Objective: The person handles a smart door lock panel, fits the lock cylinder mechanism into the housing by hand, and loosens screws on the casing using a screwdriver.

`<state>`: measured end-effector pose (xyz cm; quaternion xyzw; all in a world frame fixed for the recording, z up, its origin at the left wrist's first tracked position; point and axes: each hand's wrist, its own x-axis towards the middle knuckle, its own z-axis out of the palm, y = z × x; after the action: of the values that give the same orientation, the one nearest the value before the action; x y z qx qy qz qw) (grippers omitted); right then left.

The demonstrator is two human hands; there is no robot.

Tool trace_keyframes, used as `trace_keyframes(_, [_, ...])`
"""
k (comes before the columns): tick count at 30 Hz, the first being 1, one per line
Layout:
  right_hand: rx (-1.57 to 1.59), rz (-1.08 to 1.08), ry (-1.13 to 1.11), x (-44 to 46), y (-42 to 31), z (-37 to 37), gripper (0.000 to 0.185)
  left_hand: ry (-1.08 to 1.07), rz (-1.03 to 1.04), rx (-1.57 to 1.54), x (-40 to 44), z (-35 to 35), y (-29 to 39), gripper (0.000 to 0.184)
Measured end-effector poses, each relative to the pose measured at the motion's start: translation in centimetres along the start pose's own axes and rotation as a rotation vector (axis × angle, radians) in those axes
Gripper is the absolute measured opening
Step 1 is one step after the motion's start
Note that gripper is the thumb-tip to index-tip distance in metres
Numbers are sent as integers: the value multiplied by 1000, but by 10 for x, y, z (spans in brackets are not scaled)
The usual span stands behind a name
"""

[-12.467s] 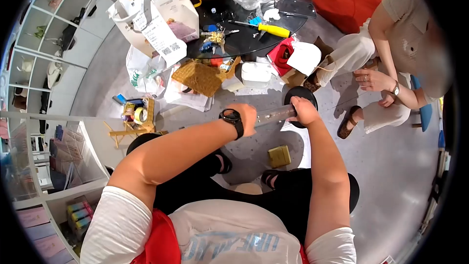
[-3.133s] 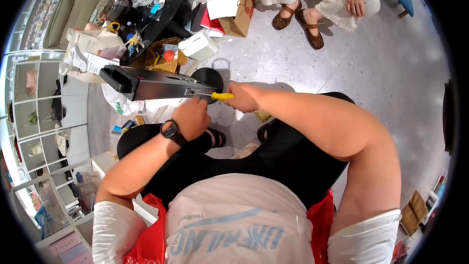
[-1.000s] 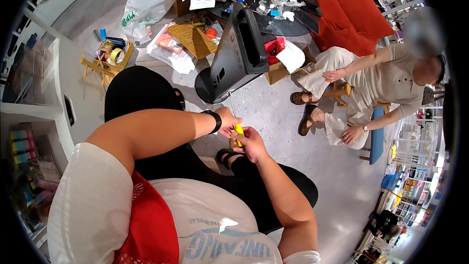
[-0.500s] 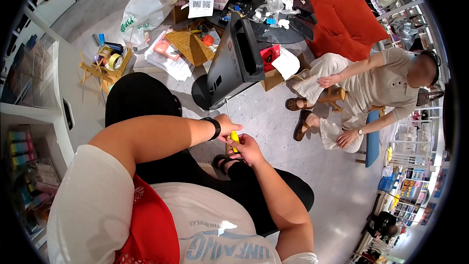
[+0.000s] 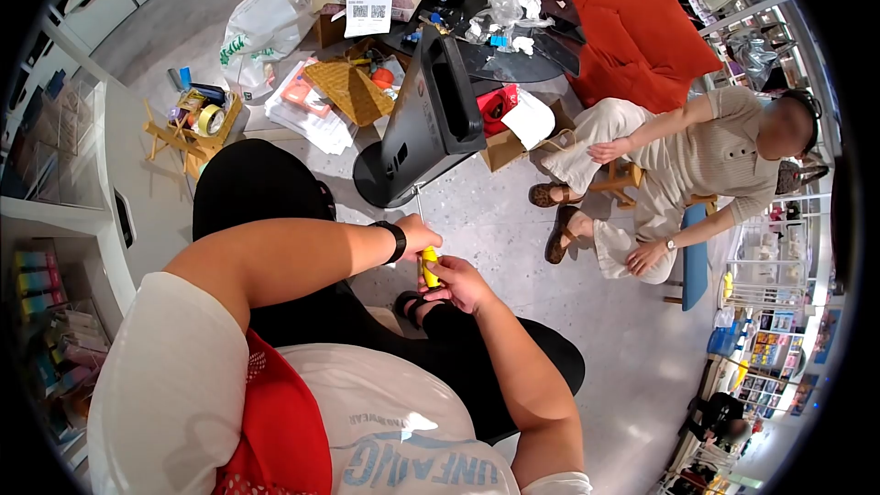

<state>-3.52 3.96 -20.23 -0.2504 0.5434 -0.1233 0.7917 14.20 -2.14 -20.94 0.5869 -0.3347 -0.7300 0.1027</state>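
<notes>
My right hand (image 5: 461,283) is closed round the yellow handle of what looks like a screwdriver (image 5: 431,268). My left hand (image 5: 416,237), with a black band at the wrist, is closed at the top of the handle, where the thin metal shaft comes out; its fingertips are partly hidden. The shaft points away from me and ends in front of the foot of a dark grey upright stand (image 5: 426,119). Whether its tip touches the stand I cannot tell. Both hands are together above my lap, over the floor.
A seated person (image 5: 678,156) is at the right, near a red cushion seat (image 5: 632,37) and a blue bench (image 5: 694,257). Beyond the stand is a cluttered black table (image 5: 522,64). A wooden tool holder (image 5: 211,124), papers (image 5: 312,124) and a white bag (image 5: 266,32) lie left.
The whole view has shifted slightly, so things appear a little further left. Both hands stay on the yellow-handled tool, with only a slight change in the handle's tilt.
</notes>
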Motion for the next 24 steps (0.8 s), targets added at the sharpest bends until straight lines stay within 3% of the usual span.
trace_keyframes(1, [-79,-36,52,2,4,1,44,-18,-30,53,2,-1,-1,31])
trace_keyframes(6, [-377,-73,216,2,-1,10,50,-19,67,45,23,-2,-19,37])
trace_keyframes(9, [-78,12,118,3,0,6,48,72,135,-25,32,4,-29,38])
trace_keyframes(12, [147,151,-153,-5,-10,-7,50,154,154,-17,30,8,-28,42])
trace_keyframes(14, [15,105,-140,1,-7,-13,48,146,124,17,23,6,-22,43])
trace_keyframes(17, [-294,13,-15,7,-2,-10,43,-80,-75,-8,2,-3,-1,49])
trace_keyframes(21, [-519,-54,188,-4,-9,11,45,-103,30,-41,28,-2,-20,51])
trace_keyframes(24, [-60,65,67,-1,-8,5,40,5,83,-33,25,2,-21,50])
